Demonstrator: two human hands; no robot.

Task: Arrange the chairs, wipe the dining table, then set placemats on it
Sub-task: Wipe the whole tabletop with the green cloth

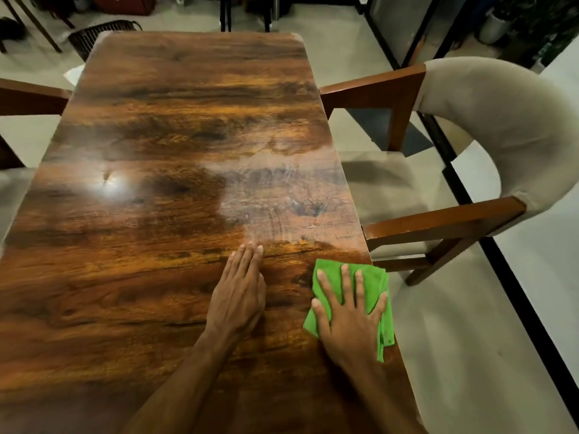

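A long glossy wooden dining table point(163, 145) fills the view. A folded green cloth point(377, 283) lies near its right edge, and my right hand point(351, 311) presses flat on it with fingers spread. My left hand point(241, 289) rests flat on the bare tabletop just left of the cloth, fingers straight and together. A hazy smear shows on the wood beyond the hands. A beige padded chair with wooden arms point(488, 126) stands at the table's right side, seat partly under the top. No placemats are in view.
Another wooden chair arm point(31, 95) shows at the table's left side. A dark slatted chair back point(103, 32) stands at the far left corner. Pale tiled floor point(470, 339) with a black strip runs along the right. Dark furniture legs stand beyond the far end.
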